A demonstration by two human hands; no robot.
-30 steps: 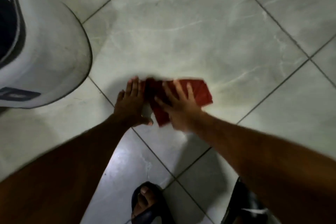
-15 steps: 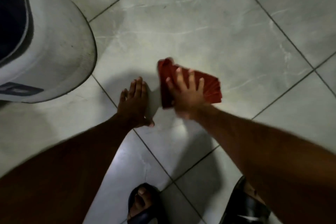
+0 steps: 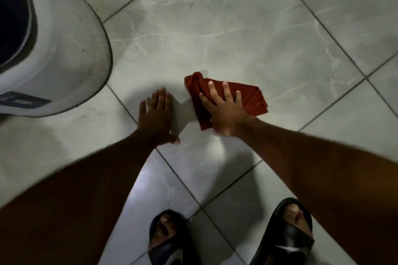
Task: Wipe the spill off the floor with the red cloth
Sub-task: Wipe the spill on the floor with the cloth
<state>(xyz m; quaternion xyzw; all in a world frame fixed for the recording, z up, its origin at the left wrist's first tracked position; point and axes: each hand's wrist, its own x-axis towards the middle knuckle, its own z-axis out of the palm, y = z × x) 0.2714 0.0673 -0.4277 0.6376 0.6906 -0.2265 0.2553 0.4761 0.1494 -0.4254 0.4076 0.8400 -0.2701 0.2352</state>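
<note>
Pressing flat on the crumpled red fabric cloth (image 3: 226,97), the right hand (image 3: 224,114) has its fingers spread apart across the top of it, not clamped around it. A second ago the cloth lay closer to the left hand (image 3: 157,116), almost touching it; half a second ago it had swept up and to the right, and now it sits slightly further right again, with a clear strip of bare tile between it and the left hand. That reads as a wiping stroke carrying the cloth away from the left hand across the pale grey marbled floor tile (image 3: 237,34), so the wiping is under way rather than finished. No liquid can be made out on the tile, so how much spill remains cannot be told.

The left hand has not shifted: palm down on the floor, fingers straight and close together, bracing the person beside the large white rounded tub (image 3: 64,49).

The cloth lies on the same tile, near the grout line, its long axis running from a bunched fold at upper left down to a flatter squared corner at lower right. Two dark slide sandals (image 3: 286,236) show at the bottom edge.
</note>
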